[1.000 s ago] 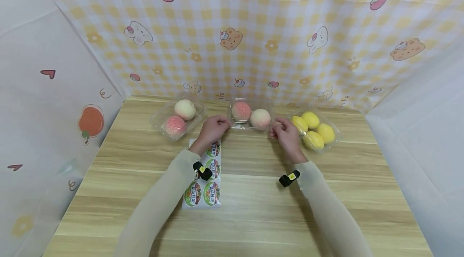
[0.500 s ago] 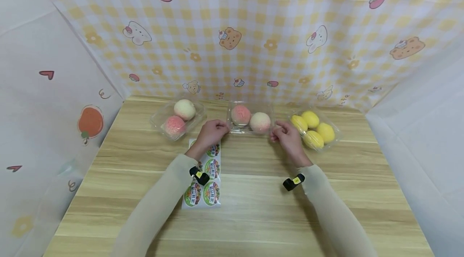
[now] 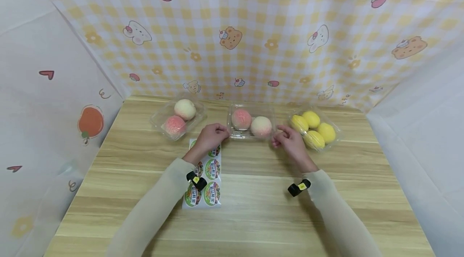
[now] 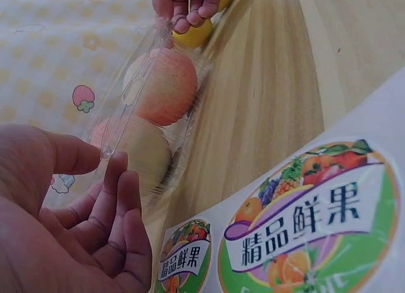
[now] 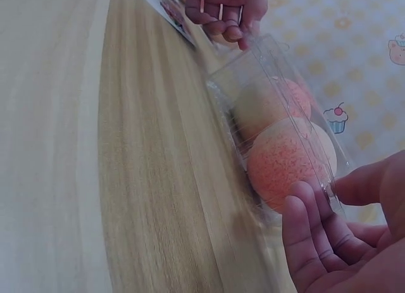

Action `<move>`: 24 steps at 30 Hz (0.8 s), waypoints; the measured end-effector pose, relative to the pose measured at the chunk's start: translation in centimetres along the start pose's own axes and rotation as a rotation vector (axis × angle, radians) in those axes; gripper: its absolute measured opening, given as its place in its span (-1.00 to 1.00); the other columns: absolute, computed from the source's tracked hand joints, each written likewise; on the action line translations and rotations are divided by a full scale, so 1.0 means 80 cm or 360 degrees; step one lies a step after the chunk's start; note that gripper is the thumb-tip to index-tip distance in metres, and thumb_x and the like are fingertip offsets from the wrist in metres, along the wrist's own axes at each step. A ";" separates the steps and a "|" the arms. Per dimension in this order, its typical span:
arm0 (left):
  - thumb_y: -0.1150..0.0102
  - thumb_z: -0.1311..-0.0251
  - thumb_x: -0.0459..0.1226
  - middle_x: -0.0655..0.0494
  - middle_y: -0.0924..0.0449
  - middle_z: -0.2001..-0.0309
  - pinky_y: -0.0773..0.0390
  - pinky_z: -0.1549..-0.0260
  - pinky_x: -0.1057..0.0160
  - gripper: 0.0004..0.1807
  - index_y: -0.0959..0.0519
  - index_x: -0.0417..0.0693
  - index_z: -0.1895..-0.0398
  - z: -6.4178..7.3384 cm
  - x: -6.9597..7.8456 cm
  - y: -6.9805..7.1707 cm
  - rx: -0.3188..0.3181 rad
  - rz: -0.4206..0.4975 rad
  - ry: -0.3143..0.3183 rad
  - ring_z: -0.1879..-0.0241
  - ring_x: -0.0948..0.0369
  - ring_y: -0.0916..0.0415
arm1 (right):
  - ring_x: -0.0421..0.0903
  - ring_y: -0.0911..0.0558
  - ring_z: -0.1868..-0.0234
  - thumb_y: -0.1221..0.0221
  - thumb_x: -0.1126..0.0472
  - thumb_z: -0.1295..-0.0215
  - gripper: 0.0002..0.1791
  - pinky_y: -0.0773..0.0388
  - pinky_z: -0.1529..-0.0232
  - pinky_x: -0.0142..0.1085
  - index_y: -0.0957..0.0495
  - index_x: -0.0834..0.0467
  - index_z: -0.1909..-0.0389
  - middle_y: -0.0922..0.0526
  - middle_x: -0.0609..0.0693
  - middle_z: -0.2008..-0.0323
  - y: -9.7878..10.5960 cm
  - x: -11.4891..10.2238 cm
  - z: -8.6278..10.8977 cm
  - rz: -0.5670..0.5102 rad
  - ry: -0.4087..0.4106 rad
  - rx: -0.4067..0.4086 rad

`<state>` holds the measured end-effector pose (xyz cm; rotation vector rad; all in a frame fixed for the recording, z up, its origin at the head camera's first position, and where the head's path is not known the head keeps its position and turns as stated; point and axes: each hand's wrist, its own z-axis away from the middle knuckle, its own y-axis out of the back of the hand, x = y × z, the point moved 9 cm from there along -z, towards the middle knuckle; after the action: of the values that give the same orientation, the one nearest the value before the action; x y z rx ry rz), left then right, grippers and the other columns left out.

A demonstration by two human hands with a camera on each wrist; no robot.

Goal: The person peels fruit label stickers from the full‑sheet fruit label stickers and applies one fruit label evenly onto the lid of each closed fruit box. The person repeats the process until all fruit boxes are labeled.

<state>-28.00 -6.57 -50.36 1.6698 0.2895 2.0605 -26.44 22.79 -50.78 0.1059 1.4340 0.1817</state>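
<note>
The left box (image 3: 162,117) hasn't moved. The left hand (image 3: 210,137) pinches the left end of the middle box (image 3: 259,109); that box, two peaches (image 3: 241,119) inside, has come away from the curtain (image 3: 253,61) since a second ago, both hands with it. The right hand (image 3: 291,141) pinches its right end, beside the lemons (image 3: 314,139). Only the wrist views show thumbs (image 5: 366,185) against fingertips (image 5: 296,214) there.

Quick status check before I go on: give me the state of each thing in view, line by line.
Left hand: pinching the left edge of the middle container.
Right hand: pinching its right edge.
Middle container: holding two peaches; closure unclear.
Left container: holding two more peaches; closure unclear.
Right container: holding four lemons; closure unclear.
Sticker sheet: lying on the table, partly hidden by the left arm.
</note>
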 end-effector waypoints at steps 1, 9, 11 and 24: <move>-0.30 -0.48 -0.13 0.01 -0.78 0.09 -0.60 0.12 0.19 -0.71 -0.74 -0.15 -0.05 0.001 0.000 0.000 -0.0007 0.0006 -0.0002 0.12 0.13 -0.65 | -0.15 -0.76 0.31 -0.07 0.45 -0.57 -0.41 -0.75 0.14 -0.34 -0.28 0.56 -0.54 -0.76 0.37 0.15 0.000 -0.001 0.002 0.0003 0.0001 -0.0007; -0.30 -0.46 -0.17 0.04 -0.80 0.14 -0.59 0.13 0.23 -0.74 -0.75 -0.16 -0.01 0.012 -0.004 -0.001 -0.0046 0.0051 0.0006 0.12 0.13 -0.67 | -0.16 -0.76 0.30 -0.09 0.45 -0.56 -0.39 -0.75 0.13 -0.34 -0.28 0.54 -0.55 -0.78 0.32 0.16 -0.003 -0.002 0.013 0.0053 -0.0025 -0.0063; -0.30 -0.47 -0.17 0.05 -0.81 0.15 -0.57 0.14 0.23 -0.74 -0.74 -0.16 -0.01 0.014 -0.007 -0.002 -0.0056 0.0063 0.0013 0.12 0.13 -0.67 | -0.14 -0.77 0.29 -0.09 0.44 -0.56 -0.40 -0.75 0.12 -0.34 -0.29 0.54 -0.55 -0.78 0.33 0.15 -0.002 -0.001 0.015 0.0063 -0.0029 -0.0079; -0.31 -0.47 -0.20 0.03 -0.78 0.19 -0.53 0.24 0.28 -0.77 -0.75 -0.19 0.04 0.032 -0.009 -0.005 -0.0109 0.0113 -0.0011 0.24 0.18 -0.59 | -0.16 -0.76 0.31 -0.06 0.49 -0.56 -0.42 -0.75 0.17 -0.33 -0.26 0.61 -0.52 -0.78 0.37 0.19 -0.008 -0.004 0.034 0.0030 -0.0030 -0.0192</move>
<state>-25.32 -6.89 -50.56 1.6678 0.1579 2.0911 -23.78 22.22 -50.25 0.0226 1.4004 0.2816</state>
